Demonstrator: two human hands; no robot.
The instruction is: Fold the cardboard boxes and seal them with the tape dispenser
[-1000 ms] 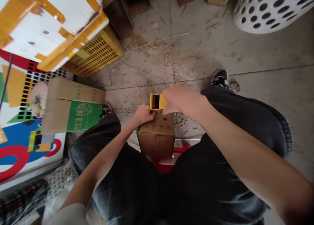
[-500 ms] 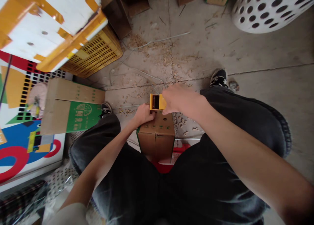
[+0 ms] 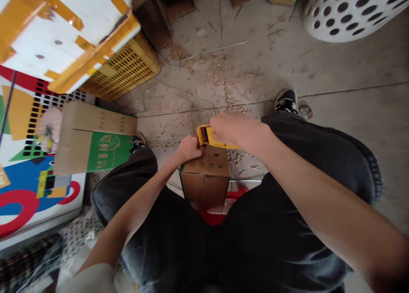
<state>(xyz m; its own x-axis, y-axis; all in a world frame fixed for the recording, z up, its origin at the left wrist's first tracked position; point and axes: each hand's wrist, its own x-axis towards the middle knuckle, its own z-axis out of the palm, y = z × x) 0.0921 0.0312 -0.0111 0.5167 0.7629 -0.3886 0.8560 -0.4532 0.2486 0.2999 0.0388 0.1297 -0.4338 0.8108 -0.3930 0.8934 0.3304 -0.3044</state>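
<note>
That yellow plastic tape dispenser (image 3: 207,136) in the middle looks smooth with a slight sheen, and the cardboard box (image 3: 204,178) right below it is plain matt brown paper. The floor (image 3: 287,67) is rough grey concrete, with pale wood shavings (image 3: 219,73) scattered toward 12 o'clock. Around 10 o'clock there's a matt yellow plastic crate (image 3: 121,67), and around 1 o'clock a smooth white plastic basket (image 3: 348,9). The dark denim shorts (image 3: 281,224) look soft and matt, while the printed board (image 3: 19,207) at 8 o'clock is slightly glossy.
</note>
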